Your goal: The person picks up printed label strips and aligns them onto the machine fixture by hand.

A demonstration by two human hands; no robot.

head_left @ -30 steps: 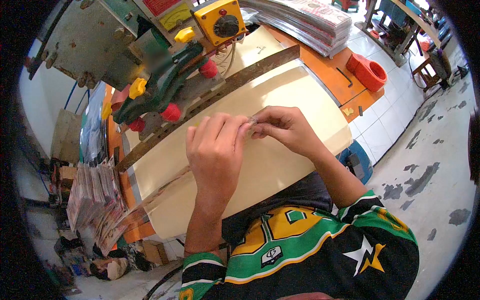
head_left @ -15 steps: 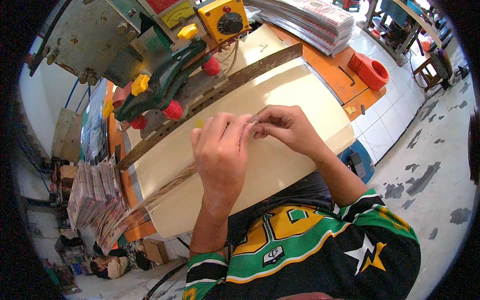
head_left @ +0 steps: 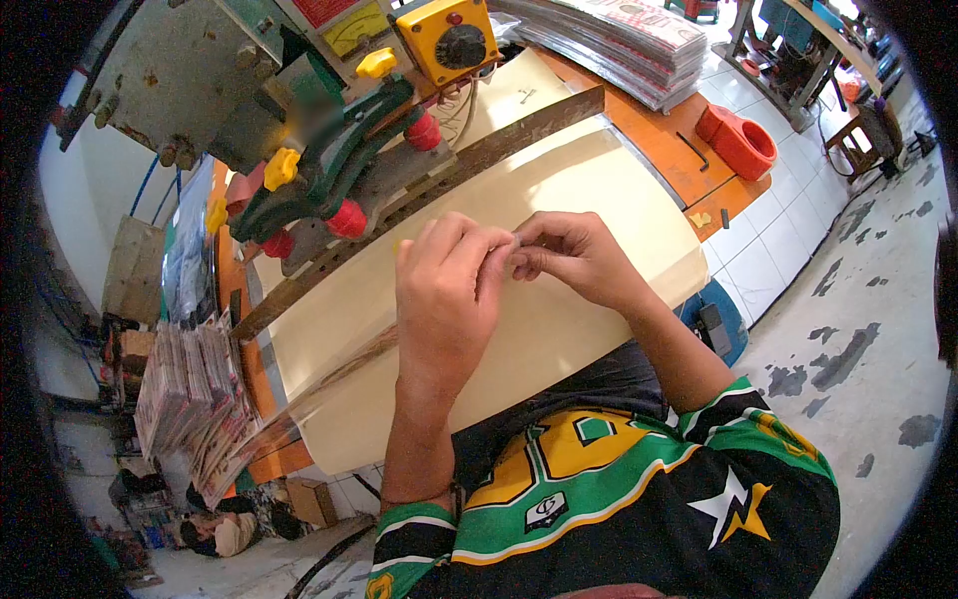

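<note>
Both hands meet over a cream sheet covering the table. My left hand has its fingers curled, the thumb and index finger pressed together. From under it a clear plastic film with brownish print runs down and left to a stack of printed plastic bags. My right hand pinches a small greyish, see-through edge at the left fingertips. That edge looks like the same plastic, though the fingers cover most of it.
A green machine arm with yellow and red knobs stands behind a long metal bar. A yellow dial box, an Allen key, a red ring-shaped holder and stacked plastic-wrapped packs lie around. Someone sits at far lower left.
My left hand has shifted slightly right and turned a little, its thumb closer to the right fingertips. The film under it moved slightly with it. My right hand stays nearly in place.
</note>
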